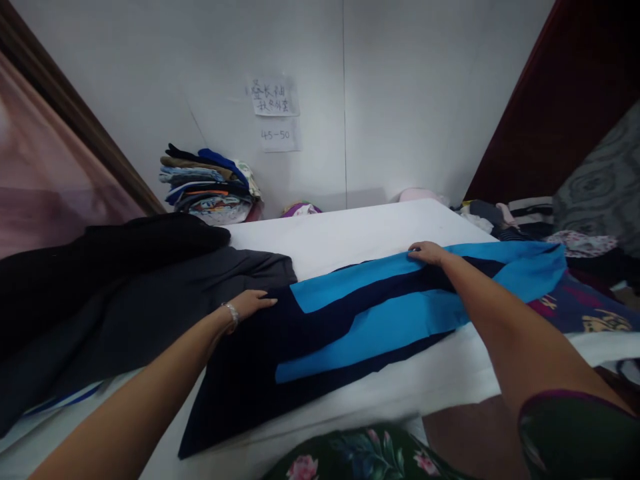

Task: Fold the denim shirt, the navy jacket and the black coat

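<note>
A long navy and bright blue jacket (395, 327) lies spread lengthwise across the white table, with its blue sleeve-like strips over the dark cloth. My left hand (250, 305) lies on the dark left end near the far edge, fingers stretched out. It wears a silver bracelet on the wrist. Farther right, my right hand (427, 253) is at the upper blue strip, its fingers curled on the far edge. Part of the jacket is hidden behind my right forearm. Dark grey clothing (200, 287) lies beside my left hand.
Black clothing (150, 233) is heaped at left on the white table (360, 223). A stack of folded clothes (210, 183) stands against the wall. Handwritten paper signs (275, 97) hang above. More clothes (530, 213) lie at right, with a patterned purple cloth (590, 307) nearer.
</note>
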{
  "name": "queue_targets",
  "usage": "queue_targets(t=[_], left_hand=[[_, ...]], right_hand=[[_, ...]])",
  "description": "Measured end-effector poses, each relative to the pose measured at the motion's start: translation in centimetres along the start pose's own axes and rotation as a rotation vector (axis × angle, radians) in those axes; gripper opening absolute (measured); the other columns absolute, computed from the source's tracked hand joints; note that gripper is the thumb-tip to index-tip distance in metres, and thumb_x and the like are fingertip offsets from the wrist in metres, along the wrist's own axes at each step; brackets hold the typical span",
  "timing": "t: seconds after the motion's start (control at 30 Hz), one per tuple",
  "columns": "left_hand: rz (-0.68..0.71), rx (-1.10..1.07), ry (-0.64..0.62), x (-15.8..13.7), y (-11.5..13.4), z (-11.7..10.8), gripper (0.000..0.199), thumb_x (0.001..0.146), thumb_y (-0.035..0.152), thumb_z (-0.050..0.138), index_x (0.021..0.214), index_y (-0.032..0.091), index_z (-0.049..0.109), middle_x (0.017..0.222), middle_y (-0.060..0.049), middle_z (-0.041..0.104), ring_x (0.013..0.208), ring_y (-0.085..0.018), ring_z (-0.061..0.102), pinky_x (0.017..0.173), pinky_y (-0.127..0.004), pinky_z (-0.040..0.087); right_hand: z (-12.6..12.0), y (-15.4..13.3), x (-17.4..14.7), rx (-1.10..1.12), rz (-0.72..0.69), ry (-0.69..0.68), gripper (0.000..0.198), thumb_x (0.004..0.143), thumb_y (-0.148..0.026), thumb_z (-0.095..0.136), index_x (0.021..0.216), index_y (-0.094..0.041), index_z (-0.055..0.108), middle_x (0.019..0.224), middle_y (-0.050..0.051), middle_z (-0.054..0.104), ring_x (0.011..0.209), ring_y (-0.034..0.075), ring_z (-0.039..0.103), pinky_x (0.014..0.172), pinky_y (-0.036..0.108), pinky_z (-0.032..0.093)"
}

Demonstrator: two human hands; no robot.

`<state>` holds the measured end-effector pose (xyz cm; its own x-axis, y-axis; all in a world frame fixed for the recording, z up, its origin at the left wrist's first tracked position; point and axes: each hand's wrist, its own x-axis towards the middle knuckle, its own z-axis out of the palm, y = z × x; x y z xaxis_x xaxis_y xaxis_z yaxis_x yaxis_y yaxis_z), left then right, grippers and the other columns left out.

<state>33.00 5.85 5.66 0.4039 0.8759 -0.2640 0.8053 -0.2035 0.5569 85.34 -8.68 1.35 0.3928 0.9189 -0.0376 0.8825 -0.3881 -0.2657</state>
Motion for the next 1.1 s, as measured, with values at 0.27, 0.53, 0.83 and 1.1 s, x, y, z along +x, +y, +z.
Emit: queue_targets(t=[0.27, 0.53, 0.83, 1.1], left_hand=[[-0.030, -0.395, -0.535, -3.6, 2.6, -0.2, 0.051, 0.060, 0.064, 0.064, 0.084, 0.019, 0.069, 0.085, -0.006, 0.073, 0.085, -0.027, 0.068, 0.074, -0.034, 0.054], [0.100, 0.343, -0.118, 2.2, -1.6, 2.6, 0.033, 0.073, 0.050, 0.050, 0.071, 0.020, 0.065, 0.085, -0.007, 0.071, 0.089, -0.026, 0.067, 0.078, -0.029, 0.047], [0.092, 0.669, -0.035, 0.0, -0.7, 3.6, 0.035, 0.087, 0.050, 0.040, 0.088, 0.023, 0.062, 0.090, -0.009, 0.071, 0.087, -0.027, 0.066, 0.070, -0.032, 0.044], [0.055, 0.478, 0.093, -1.3, -1.5, 2.0, 0.039, 0.086, 0.051, 0.040, 0.104, 0.026, 0.063, 0.099, -0.006, 0.071, 0.092, -0.026, 0.065, 0.073, -0.030, 0.045]], right_hand=[[-2.7, 1.9, 0.3, -0.147, 0.007, -0.123, 0.039, 0.080, -0.052, 0.052, 0.082, -0.019, 0.072, 0.082, 0.004, 0.071, 0.078, 0.020, 0.063, 0.065, 0.025, 0.044], [1.9, 0.2, 1.1, -0.297, 0.046, -0.072, 0.040, 0.088, -0.049, 0.044, 0.097, -0.021, 0.071, 0.105, 0.010, 0.070, 0.098, 0.027, 0.062, 0.082, 0.034, 0.043], [2.9, -0.2, 0.1, -0.225, 0.097, 0.118, 0.043, 0.094, -0.045, 0.035, 0.107, -0.020, 0.068, 0.103, 0.010, 0.071, 0.100, 0.024, 0.063, 0.088, 0.033, 0.042], [2.0, -2.6, -3.0, -0.028, -0.145, 0.342, 0.049, 0.095, -0.047, 0.031, 0.123, -0.019, 0.060, 0.128, 0.009, 0.059, 0.122, 0.024, 0.050, 0.105, 0.038, 0.034]])
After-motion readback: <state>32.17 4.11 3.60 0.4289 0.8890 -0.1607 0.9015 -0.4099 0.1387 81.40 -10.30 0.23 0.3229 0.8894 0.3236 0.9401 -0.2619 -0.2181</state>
